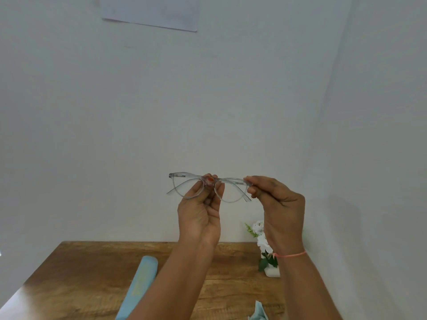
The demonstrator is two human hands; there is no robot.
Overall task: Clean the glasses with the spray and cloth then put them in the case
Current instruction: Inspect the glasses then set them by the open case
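Observation:
Clear-framed glasses (180,181) are held up in the air against the white wall, well above the table. My left hand (201,211) pinches them at the bridge between thumb and fingers. My right hand (277,204) pinches the right corner of the frame near the hinge. The temples are folded behind the lenses. A light blue glasses case (142,282) lies on the wooden table (80,273) at lower left. A light blue cloth (258,312) lies crumpled at the bottom edge, between my forearms. I see no spray bottle.
A small white pot of white flowers with green leaves (263,241) stands at the table's back right, close to my right wrist. White walls close in behind and to the right. A sheet of paper (152,12) hangs high on the wall.

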